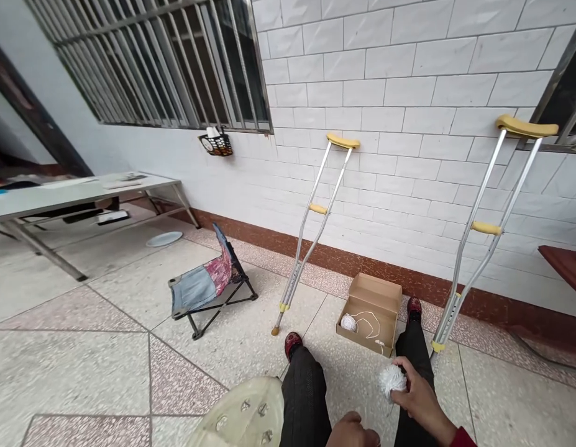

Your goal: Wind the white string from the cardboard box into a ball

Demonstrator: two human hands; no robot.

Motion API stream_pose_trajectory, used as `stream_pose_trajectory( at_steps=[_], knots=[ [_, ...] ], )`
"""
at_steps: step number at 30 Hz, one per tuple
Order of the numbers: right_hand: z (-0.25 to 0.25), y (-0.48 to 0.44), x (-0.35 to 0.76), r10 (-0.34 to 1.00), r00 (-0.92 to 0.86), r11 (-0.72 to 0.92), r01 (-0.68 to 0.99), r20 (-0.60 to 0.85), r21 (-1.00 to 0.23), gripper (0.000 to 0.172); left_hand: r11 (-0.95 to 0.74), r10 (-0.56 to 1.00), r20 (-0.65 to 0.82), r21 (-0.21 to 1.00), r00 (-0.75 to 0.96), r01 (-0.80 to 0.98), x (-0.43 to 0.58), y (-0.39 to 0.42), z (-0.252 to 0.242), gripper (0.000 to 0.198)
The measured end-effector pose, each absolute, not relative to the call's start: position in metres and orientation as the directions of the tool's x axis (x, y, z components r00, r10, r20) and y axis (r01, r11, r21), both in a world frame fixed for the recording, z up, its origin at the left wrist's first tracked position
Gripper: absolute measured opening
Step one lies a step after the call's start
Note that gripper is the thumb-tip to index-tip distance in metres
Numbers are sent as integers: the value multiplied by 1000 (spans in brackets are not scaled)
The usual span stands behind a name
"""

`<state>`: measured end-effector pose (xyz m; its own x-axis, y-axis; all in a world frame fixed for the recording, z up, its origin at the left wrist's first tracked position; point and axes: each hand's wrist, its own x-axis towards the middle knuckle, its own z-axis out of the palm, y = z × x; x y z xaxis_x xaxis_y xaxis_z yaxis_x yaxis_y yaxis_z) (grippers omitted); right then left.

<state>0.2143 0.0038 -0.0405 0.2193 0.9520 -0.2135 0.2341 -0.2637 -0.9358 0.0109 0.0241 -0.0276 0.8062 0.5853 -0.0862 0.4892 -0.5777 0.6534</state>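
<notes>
Right hand (417, 397) grips 1 ball of white yarn (390, 380), held beside the right trouser leg (420, 354). Left hand (350, 433), cut off at the lower edge, is curled; cannot tell whether it holds anything. Ahead, 1 open cardboard box (362, 343) contains a 2nd white ball (348, 322) with string (374, 317). 2 crutches (318, 209) lean against the tiled wall (399, 143).

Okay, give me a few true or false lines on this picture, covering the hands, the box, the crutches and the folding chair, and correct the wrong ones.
1. The right hand holds a white yarn ball. True.
2. The cardboard box is shut. False: its lid is open.
3. Both crutches have yellow tops. True.
4. The left hand grips a crutch. False: it is at the picture's bottom edge, away from both.
5. The folding chair is left of the box in the picture. True.
</notes>
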Motion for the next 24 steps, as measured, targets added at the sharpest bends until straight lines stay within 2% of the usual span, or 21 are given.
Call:
stream_pose_trajectory(
  at_steps=[1, 3, 5, 7, 9, 11, 14, 16, 18, 19, 22, 24],
  knots=[
    [-50, 1, 212, 953, 219, -265, 259, -210, -929, 47, -660, 563, -54, 571, 825, 488, 11, 27, -26, 28],
    [-64, -5, 203, 955, 151, -284, 204, -256, -937, 52, -778, 528, 18, 412, 849, 475, 10, 36, -17, 19],
    [-65, -13, 192, 941, 4, -337, 64, -337, -939, 57, -812, 524, 89, 352, 847, 465, 7, 46, -3, 18],
    [-54, -19, 185, 909, -168, -397, -72, -382, -915, 62, -811, 536, 135, 358, 833, 464, 5, 57, 12, 21],
    [-31, -24, 181, 884, -283, -431, -190, -371, -882, 66, -786, 565, 151, 399, 811, 473, 3, 66, 23, 24],
    [-4, -28, 182, 884, -317, -439, -307, -344, -844, 70, -729, 613, 155, 487, 774, 480, 3, 70, 27, 27],
    [34, -27, 188, 912, -274, -404, -468, -305, -786, 75, -570, 683, 105, 695, 723, 438, 7, 66, 17, 34],
    [50, -20, 194, 942, -203, -335, -528, -267, -780, 75, -454, 706, 32, 786, 707, 418, 11, 58, 4, 37],
    [58, -6, 202, 968, -93, -249, -489, -234, -836, 67, -377, 696, -52, 822, 716, 426, 14, 48, -8, 39],
    [58, 3, 206, 975, -21, -209, -419, -221, -883, 62, -360, 678, -88, 826, 729, 434, 15, 43, -13, 40],
    [41, 24, 214, 967, 210, -140, -29, -143, -990, 48, -400, 613, -140, 794, 778, 458, 13, 31, -17, 41],
    [17, 27, 215, 956, 287, -135, 241, -62, -961, 47, -492, 602, -109, 729, 791, 476, 10, 32, -12, 40]
  ],
)
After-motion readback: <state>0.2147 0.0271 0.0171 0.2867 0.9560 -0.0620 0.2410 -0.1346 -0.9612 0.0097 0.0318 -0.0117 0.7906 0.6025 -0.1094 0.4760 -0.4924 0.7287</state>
